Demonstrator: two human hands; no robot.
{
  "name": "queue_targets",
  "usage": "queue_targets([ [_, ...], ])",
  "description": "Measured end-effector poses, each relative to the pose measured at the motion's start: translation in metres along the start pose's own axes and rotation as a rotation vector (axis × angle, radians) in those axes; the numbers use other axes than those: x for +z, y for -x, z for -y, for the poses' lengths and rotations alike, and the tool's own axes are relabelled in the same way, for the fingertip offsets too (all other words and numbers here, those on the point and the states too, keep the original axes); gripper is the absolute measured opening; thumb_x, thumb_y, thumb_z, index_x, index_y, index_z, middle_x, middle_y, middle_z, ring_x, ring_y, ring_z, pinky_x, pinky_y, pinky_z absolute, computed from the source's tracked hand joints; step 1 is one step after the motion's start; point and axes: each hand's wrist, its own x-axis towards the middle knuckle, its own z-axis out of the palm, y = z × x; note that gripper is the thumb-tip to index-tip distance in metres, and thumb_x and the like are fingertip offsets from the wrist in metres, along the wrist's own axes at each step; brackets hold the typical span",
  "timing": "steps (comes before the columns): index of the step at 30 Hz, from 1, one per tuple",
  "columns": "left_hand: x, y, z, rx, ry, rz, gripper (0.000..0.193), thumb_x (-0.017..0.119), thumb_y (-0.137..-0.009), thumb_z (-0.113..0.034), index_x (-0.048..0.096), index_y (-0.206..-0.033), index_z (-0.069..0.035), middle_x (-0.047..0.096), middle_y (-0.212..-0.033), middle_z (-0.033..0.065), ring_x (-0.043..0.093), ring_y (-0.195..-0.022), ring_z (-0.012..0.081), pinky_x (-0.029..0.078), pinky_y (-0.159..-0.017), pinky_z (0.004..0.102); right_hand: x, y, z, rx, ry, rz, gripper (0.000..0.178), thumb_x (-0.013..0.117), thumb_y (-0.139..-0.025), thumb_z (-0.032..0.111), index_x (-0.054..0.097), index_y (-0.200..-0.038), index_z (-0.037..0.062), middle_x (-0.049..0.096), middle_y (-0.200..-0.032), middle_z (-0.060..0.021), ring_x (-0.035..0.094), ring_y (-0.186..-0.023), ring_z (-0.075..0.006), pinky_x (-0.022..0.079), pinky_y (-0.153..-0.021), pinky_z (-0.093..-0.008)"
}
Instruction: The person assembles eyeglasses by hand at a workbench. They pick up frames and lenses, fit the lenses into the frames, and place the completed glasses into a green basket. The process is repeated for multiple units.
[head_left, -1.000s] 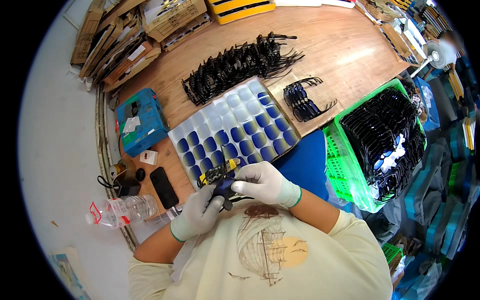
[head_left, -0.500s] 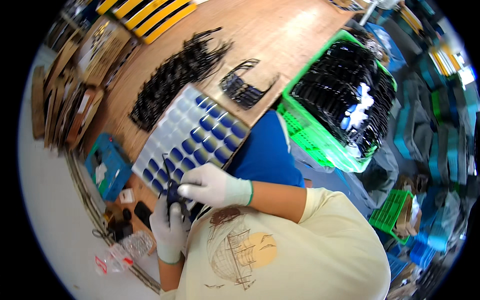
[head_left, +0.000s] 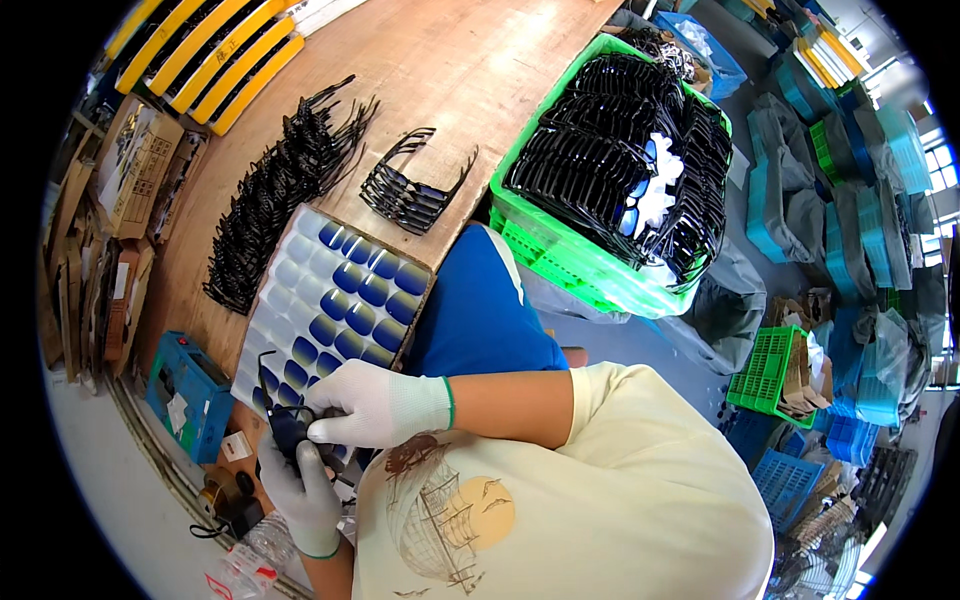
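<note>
Both my hands wear white gloves with green cuffs. Between them is a pair of black-framed glasses (head_left: 287,432) with a dark blue lens, tilted, one temple pointing up and away. My left hand (head_left: 303,492) grips the glasses from below, its thumb against the front. From the right, my right hand (head_left: 385,405) pinches the frame with thumb and fingers by the lens. Just beyond my hands lies a tray (head_left: 424,298) with rows of loose lenses (head_left: 372,290), many shaded blue, others pale. My right hand partly covers its near corner. Part of the glasses is hidden by my fingers.
Stacked black frames (head_left: 285,180) and a smaller group of glasses (head_left: 408,195) lie on the wooden table (head_left: 430,80). A green crate (head_left: 560,265) full of glasses stands to the right. At left are a blue box (head_left: 190,395), cardboard (head_left: 135,180) and yellow-edged trays (head_left: 215,60).
The whole scene has shifted left in the picture as the head view moved, and it is sharper now. Both hands stay on the glasses, which still tilt away with one temple up.
</note>
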Motion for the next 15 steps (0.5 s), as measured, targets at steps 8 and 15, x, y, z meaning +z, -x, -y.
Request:
queue_targets([
  [8, 0.009, -0.012, -0.018, 0.128, -0.305, -0.007, 0.029, 0.054, -0.096, -0.007, 0.061, -0.122, 0.005, 0.072, -0.096, 0.0154, 0.068, -0.069, 0.0230, 0.052, -0.063, 0.0371, -0.005, -0.006, -0.008, 0.134, -0.064, 0.028, 0.027, 0.068, -0.091, 0.022, 0.067, -0.095, -0.0049, 0.067, -0.079, -0.0175, 0.069, -0.074, -0.0239, 0.055, -0.071, -0.0374],
  [15, -0.024, -0.050, -0.021, 0.001, -0.416, 0.687, 0.034, 0.068, -0.087, -0.023, 0.066, -0.113, 0.000, 0.071, -0.085, 0.0220, 0.070, -0.077, 0.0396, 0.055, -0.071, 0.0455, -0.019, -0.006, -0.030, -0.269, 0.275, 0.023, 0.038, 0.081, -0.072, 0.020, 0.064, -0.101, 0.0024, 0.062, -0.101, -0.0157, 0.059, -0.106, -0.0376, 0.041, -0.101, -0.0489],
])
